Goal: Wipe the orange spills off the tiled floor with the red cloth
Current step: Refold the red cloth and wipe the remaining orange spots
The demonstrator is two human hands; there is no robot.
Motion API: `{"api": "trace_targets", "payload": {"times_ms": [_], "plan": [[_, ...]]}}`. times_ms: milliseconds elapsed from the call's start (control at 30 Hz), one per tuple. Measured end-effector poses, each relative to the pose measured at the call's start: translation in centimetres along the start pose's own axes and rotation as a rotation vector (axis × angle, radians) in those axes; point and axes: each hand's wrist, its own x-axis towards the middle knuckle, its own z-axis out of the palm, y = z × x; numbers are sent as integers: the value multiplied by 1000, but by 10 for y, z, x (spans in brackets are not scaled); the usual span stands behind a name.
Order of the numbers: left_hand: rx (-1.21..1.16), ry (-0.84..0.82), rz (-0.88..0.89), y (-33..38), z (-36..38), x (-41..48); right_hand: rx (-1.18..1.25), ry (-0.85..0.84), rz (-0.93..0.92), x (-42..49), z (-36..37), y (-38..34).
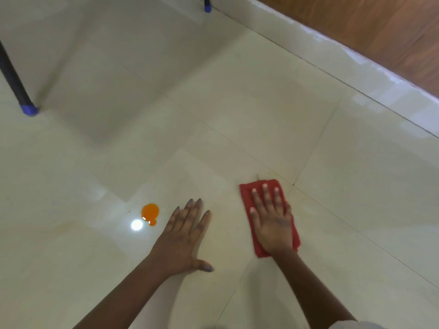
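Right hand [273, 224] flat, fingers spread, palm pressing red cloth [247, 198] onto tiled floor [237, 115]. Left hand [184, 238] open, flat on bare tile, gripping nothing. Orange spill [150, 213] just left of left fingertips, well apart from cloth

My right hand [273, 224] lies flat on the cloth [247, 198]; my left hand [183, 236] rests on the floor [237, 103] between cloth and spill [149, 212].
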Motion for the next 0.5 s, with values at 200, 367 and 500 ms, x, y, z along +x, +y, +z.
{"api": "trace_targets", "payload": {"times_ms": [200,367,500], "plan": [[-11,-9,-17,1,10,16,3,-79,115,103,-21,11],[23,31,-34,6,2,17,-6,-130,-136,127,-23,-46],[2,-4,-57,9,-1,13,-23,-64,-478,50,-9,-30]]}}
